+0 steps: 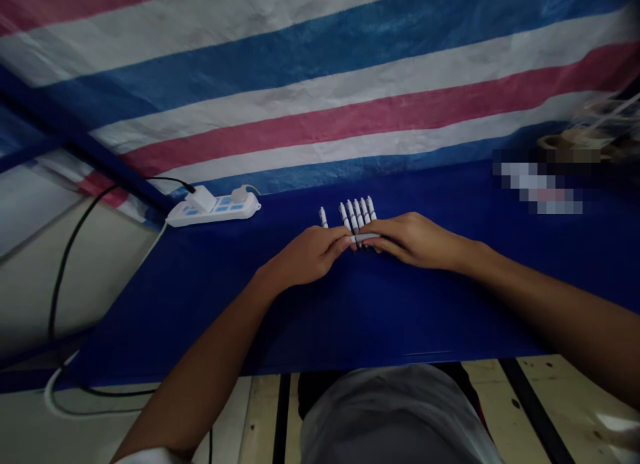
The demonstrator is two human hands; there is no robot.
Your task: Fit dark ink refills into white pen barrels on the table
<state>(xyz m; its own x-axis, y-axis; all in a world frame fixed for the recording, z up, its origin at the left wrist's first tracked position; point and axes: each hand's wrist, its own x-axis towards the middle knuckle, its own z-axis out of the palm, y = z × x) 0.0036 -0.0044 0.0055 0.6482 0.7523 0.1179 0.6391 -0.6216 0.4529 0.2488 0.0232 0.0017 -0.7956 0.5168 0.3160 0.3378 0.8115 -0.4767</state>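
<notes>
Several white pens (352, 214) lie side by side on the blue table, tips toward me, their lower ends partly hidden by my hands. A single white pen (323, 217) lies a little apart on their left. Between my hands a white pen (367, 238) is held crosswise over the row. My left hand (311, 254) pinches its left end between thumb and fingers. The right end is between the fingers of my right hand (407, 239).
A white power strip (215, 209) with plugs and a black cable sits at the table's back left. Striped sheeting (320, 124) hangs behind the blue table (350, 324). At the far right are a blurred patch and a round brown object (550, 143).
</notes>
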